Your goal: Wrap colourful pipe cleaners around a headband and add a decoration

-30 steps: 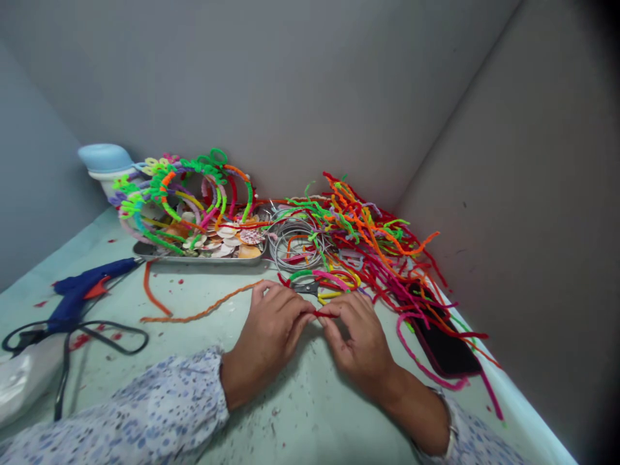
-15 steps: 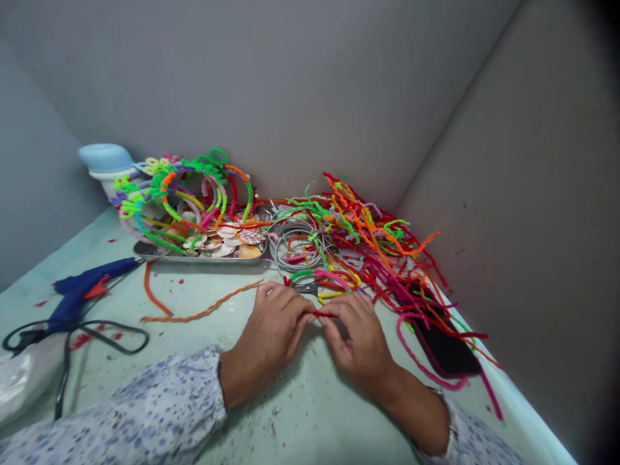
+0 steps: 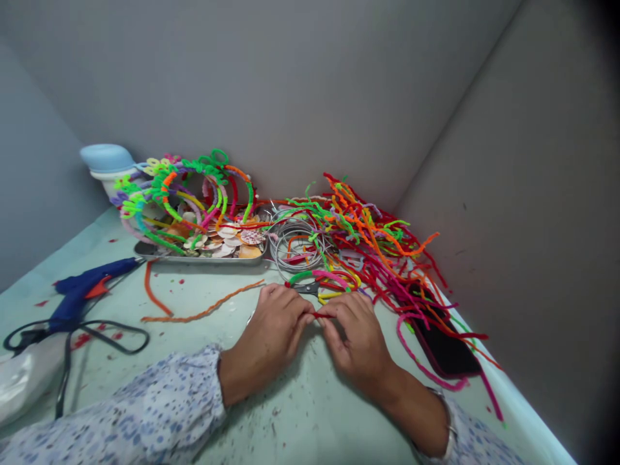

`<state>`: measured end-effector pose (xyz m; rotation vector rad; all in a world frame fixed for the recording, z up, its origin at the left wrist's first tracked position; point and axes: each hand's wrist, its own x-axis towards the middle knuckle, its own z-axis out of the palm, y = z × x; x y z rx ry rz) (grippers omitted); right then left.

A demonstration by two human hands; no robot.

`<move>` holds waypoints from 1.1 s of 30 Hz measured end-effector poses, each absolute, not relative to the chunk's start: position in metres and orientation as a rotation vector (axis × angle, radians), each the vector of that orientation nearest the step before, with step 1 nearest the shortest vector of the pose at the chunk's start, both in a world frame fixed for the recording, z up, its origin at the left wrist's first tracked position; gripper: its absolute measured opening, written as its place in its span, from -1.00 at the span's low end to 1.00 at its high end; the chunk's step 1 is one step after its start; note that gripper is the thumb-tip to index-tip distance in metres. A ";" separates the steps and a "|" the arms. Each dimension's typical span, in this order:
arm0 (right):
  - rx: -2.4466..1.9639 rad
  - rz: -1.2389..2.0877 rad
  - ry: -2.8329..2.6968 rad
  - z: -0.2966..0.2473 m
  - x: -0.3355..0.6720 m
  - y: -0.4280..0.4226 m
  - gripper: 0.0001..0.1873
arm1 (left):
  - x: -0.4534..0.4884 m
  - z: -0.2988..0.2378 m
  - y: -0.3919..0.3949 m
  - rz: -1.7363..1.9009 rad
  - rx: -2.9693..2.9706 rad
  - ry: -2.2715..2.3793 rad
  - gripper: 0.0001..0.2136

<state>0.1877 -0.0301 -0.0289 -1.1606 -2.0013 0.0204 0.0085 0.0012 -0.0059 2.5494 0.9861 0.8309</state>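
My left hand [image 3: 278, 329] and my right hand [image 3: 357, 332] meet low over the table, fingertips pinched and facing each other. A short stretch of red pipe cleaner [image 3: 323, 316] shows in the gap, gripped from both sides. Its ends vanish behind my fingers. Just beyond my fingertips curves a band wrapped in green and pink pipe cleaner [image 3: 301, 276]; whether it joins the red piece I cannot tell. Partly hidden behind my hands lie scissors [image 3: 310, 288] with dark blades and a yellow and red handle.
A metal tray [image 3: 208, 260] of shells stands at the back left, with colourful pipe-cleaner hoops [image 3: 169, 194] piled above. Wire coils [image 3: 295, 248] sit beside it. Loose pipe cleaners [image 3: 372, 226] heap rightward over a phone [image 3: 448, 349]. A blue glue gun [image 3: 80, 294] with its cord lies left.
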 end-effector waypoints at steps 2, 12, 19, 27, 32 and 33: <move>-1.171 0.016 -1.999 -0.029 0.188 -0.030 -0.90 | 0.009 -0.005 0.001 0.829 2.564 1.002 -0.86; -1.149 0.023 -2.032 -0.028 0.189 -0.030 -0.88 | 0.009 -0.006 0.000 0.786 2.573 0.978 -0.82; -1.133 0.037 -2.034 -0.027 0.189 -0.030 -0.87 | 0.009 -0.008 0.001 0.769 2.524 0.947 -0.80; -1.144 0.036 -2.023 -0.025 0.187 -0.030 -0.88 | 0.008 -0.004 0.000 0.763 2.472 0.954 -0.78; -1.124 0.042 -2.028 -0.024 0.187 -0.031 -0.87 | 0.009 -0.006 0.001 0.765 2.445 0.936 -0.78; -1.125 0.045 -2.023 -0.024 0.187 -0.031 -0.87 | 0.009 -0.007 0.001 0.768 2.445 0.932 -0.78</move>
